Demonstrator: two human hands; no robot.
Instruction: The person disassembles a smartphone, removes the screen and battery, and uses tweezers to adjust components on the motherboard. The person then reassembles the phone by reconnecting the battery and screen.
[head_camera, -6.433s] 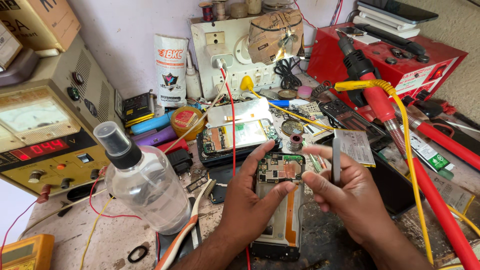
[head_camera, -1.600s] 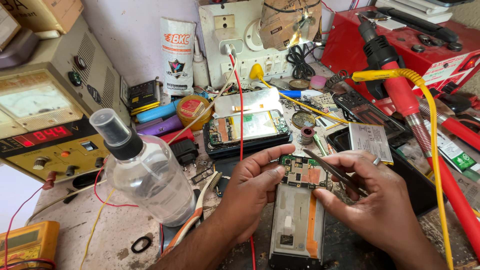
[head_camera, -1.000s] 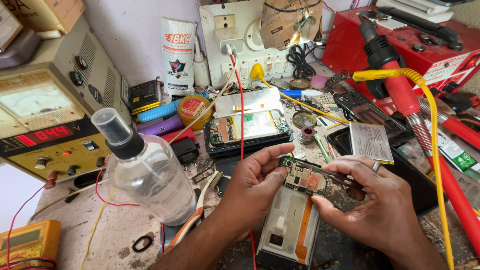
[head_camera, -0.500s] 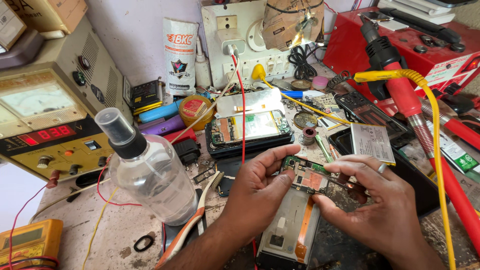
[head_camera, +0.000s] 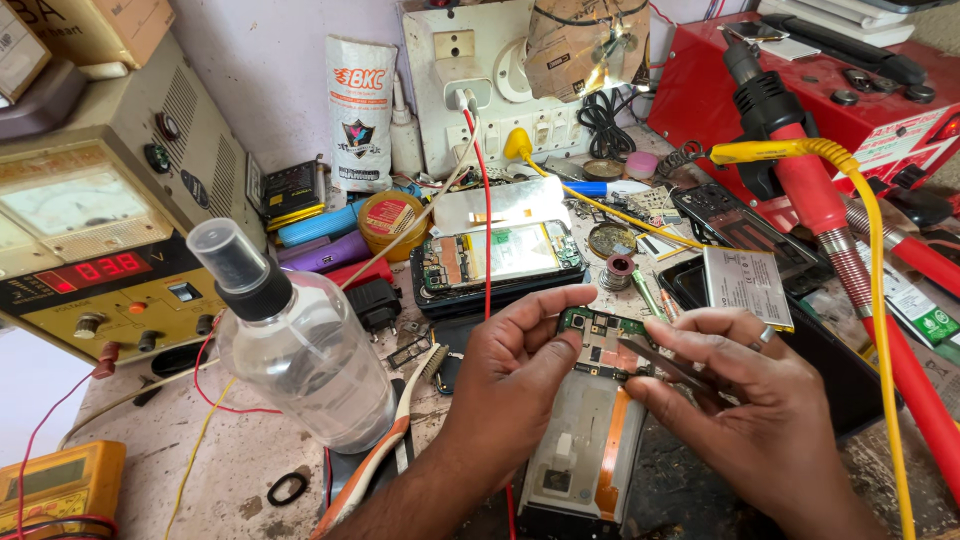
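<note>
Near the front edge of the tabletop (head_camera: 170, 470), an opened phone (head_camera: 585, 455) lies with its long axis running from that edge back toward the wall, tilted slightly to the right at its far end. At that far end sits its green circuit board (head_camera: 598, 335). The left hand (head_camera: 515, 385) comes in from the left side, its grip pinching the board's left edge between thumb and forefinger. The right hand (head_camera: 765, 420) closes in from the right, its grip pressed together on a thin dark tool (head_camera: 660, 362) whose tip points left and lies across the board's near right corner. So the board sits between the two hands, each touching it from its own side. A clear spray bottle (head_camera: 295, 350) stands well to the left, toward the tabletop's left edge.
</note>
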